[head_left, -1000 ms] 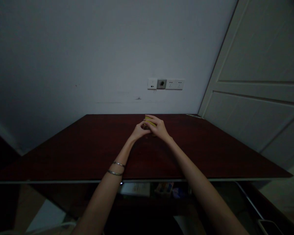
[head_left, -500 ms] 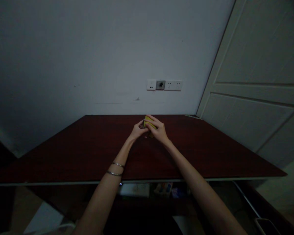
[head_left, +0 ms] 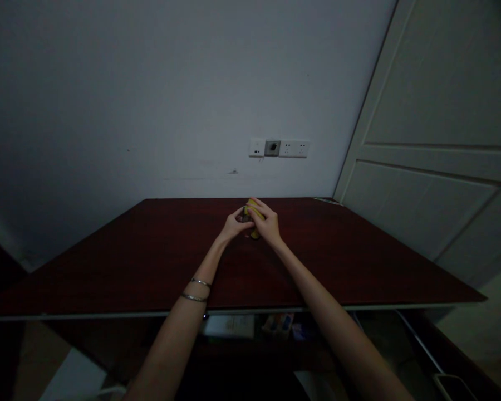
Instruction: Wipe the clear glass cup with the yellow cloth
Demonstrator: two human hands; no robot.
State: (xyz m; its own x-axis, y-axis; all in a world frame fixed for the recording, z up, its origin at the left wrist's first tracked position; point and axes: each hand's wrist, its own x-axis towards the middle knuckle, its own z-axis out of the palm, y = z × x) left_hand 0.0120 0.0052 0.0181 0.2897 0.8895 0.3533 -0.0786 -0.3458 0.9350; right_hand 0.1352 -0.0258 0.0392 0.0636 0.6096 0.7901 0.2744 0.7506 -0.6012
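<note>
Both my hands meet over the far middle of the dark red table (head_left: 150, 256). Between them is a small yellow thing (head_left: 256, 212) with a dark part on its left side; its kind is too small and dim to make out. My right hand (head_left: 269, 225) is closed on the yellow part from the right, fingers over its top. My left hand (head_left: 234, 225) curls its fingers and thumb around the dark left end. Just below the hands, a yellow piece (head_left: 255, 234) shows near the tabletop, partly covered by my right hand.
A pale wall with sockets (head_left: 294, 148) rises behind the table. At the right stands a white panelled door (head_left: 434, 161). Under the tabletop, a shelf holds a white flat item (head_left: 229, 326) and small packets (head_left: 278, 323). A phone-like object (head_left: 455, 387) lies at lower right.
The yellow thing has turned slightly between my hands, and more of its dark left part shows. My right hand has shifted a little; the view has tilted slightly.
</note>
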